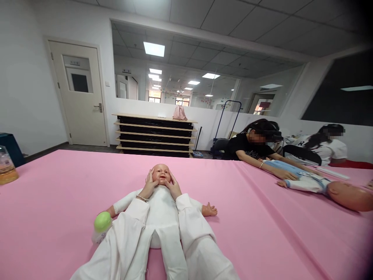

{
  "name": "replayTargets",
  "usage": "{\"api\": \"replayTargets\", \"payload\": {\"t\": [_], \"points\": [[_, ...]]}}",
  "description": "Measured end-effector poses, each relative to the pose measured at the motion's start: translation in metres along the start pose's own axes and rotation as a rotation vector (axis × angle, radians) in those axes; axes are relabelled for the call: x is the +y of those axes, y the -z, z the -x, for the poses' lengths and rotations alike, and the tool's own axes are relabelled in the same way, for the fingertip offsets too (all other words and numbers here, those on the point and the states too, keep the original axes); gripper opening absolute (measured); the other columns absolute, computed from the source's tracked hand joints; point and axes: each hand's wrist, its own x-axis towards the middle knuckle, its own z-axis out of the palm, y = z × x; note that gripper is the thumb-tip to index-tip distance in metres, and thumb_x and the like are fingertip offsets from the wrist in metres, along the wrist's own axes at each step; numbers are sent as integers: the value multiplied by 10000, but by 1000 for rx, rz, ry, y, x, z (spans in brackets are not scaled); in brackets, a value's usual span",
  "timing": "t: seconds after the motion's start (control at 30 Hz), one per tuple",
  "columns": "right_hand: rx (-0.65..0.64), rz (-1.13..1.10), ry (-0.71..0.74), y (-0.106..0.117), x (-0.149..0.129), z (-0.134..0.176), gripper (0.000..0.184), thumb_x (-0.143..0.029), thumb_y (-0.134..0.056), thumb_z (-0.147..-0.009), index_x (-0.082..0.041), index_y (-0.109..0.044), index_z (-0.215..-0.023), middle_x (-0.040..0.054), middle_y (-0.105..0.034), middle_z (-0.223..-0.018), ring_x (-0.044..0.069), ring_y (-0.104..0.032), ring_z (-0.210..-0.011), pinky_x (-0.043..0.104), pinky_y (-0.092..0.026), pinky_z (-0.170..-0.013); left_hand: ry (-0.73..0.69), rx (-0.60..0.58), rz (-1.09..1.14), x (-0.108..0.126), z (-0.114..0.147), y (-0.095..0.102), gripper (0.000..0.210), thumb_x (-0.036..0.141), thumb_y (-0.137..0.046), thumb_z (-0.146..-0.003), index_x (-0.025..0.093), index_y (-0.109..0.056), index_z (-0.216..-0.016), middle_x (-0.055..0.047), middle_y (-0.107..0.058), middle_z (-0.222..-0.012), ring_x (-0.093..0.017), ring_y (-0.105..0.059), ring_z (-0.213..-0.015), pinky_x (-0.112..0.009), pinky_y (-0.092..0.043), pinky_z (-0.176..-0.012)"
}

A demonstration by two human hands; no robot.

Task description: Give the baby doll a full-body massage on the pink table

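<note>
A baby doll (pixel 161 208) in a white outfit lies on its back, its head away from me and its arms spread. My left hand (pixel 149 184), with a beaded bracelet at the wrist, rests along the left cheek of the doll's head (pixel 161 170). On the opposite cheek lies my right hand (pixel 174 186). Both hands have their fingers stretched up the sides of the face, and both thumbs touch it near the mouth. Beside the doll's hand on the left stands a bottle with a green cap (pixel 102 222), partly covered by my sleeve.
A pink cloth (pixel 241 233) covers the table. At the right, a person in black (pixel 247 146) has their hands on another doll (pixel 311 181). A bottle of yellowish liquid (pixel 7 171) stands at the far left edge. Stacked boards (pixel 155 136) are behind the table.
</note>
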Motion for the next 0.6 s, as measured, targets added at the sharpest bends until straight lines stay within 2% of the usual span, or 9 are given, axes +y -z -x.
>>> {"api": "replayTargets", "payload": {"t": [0.1,0.23,0.4,0.47,0.6], "points": [[16,5,-14,-1,-3,1,792,-354,-737,-560,-216,-417,-1271,69,-404,-1343,241,-403,-1213,394,-340,-1017,-14,-8,-7,2,1,0,635,397,-542,-735,194,-309,-1290,-98,-251,-1412,-243,-158,-1323,-398,-157,-1073],[21,-7,-37,0,-5,2,802,-396,-734,-557,-193,-426,-1270,85,-402,-1342,258,-392,-1220,399,-333,-1020,-40,-3,-31,3,3,-1,848,424,-672,-599,165,-277,-1303,-124,-229,-1411,-273,-140,-1323,-406,-136,-1076],[9,-40,-70,0,-4,2,776,-568,-589,-648,-174,-402,-1290,107,-411,-1332,281,-457,-1164,450,-382,-966,-48,-21,-26,0,2,0,700,405,-575,-699,175,-291,-1296,-108,-244,-1410,-241,-144,-1327,-385,-158,-1074],[17,-34,-64,0,-5,3,773,-537,-626,-631,-184,-412,-1284,95,-410,-1336,275,-425,-1193,438,-355,-991,-58,-27,-26,0,2,0,702,412,-574,-698,173,-294,-1296,-108,-246,-1411,-233,-137,-1330,-380,-144,-1079],[8,-18,-46,-1,-6,4,850,-399,-749,-529,-197,-412,-1283,78,-391,-1350,264,-381,-1226,403,-333,-1016,-87,-21,-29,-1,2,-1,855,435,-666,-601,152,-272,-1306,-129,-230,-1415,-247,-114,-1331,-390,-116,-1082]]}}
